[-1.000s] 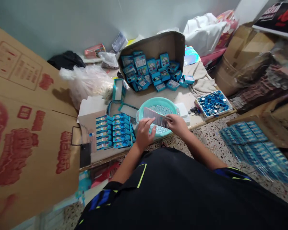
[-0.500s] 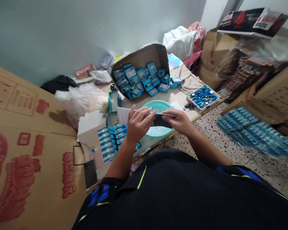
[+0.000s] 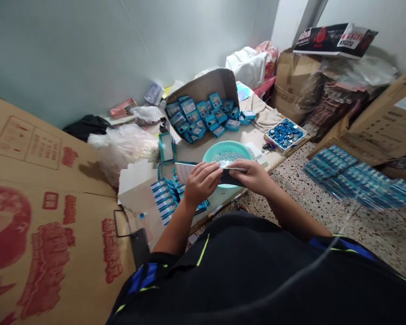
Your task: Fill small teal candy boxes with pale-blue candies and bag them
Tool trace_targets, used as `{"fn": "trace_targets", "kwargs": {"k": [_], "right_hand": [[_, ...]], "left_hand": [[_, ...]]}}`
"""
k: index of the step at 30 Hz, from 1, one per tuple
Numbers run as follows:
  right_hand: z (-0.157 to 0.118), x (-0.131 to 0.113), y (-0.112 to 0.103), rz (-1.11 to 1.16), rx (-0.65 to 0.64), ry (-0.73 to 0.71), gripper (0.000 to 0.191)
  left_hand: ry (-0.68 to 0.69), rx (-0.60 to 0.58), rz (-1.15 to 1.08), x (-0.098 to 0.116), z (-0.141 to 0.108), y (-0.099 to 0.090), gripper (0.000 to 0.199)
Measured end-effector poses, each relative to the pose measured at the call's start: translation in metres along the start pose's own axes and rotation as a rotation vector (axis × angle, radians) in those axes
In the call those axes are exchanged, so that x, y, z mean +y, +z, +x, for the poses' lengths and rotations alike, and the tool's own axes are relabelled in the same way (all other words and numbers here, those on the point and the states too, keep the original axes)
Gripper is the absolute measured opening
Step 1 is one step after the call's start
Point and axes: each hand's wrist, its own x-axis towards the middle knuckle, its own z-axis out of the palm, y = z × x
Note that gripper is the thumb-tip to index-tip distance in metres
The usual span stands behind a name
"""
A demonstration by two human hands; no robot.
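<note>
Card (image 3: 183, 169): left hand (image 3: 203, 180) + right hand (image 3: 253, 176) | black package (image 3: 331, 41): "…shui"

Since a second ago, the card (image 3: 185, 169) has tilted, showing a dark side near the right hand (image 3: 253, 176), and reaches left past the basin (image 3: 219, 147). The left hand's (image 3: 203, 181) once-spread fingers now lie together across it.

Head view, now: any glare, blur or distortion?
Head view: light soft and uneven; a bright glint beside the left hand; a pale hazy streak arcs across the dark shirt; plastic-wrapped blue packs at right look smeared; wide-angle stretch on the large carton at left.
</note>
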Motion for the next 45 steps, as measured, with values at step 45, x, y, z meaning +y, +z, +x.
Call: {"fn": "trace_targets", "kwargs": {"k": [45], "right_hand": [[0.047, -0.01, 0.052, -0.552, -0.078, -0.065, 0.024]], "left_hand": [[-0.332, -0.041, -0.043, -0.024, -0.007, -0.042, 0.018]]}}
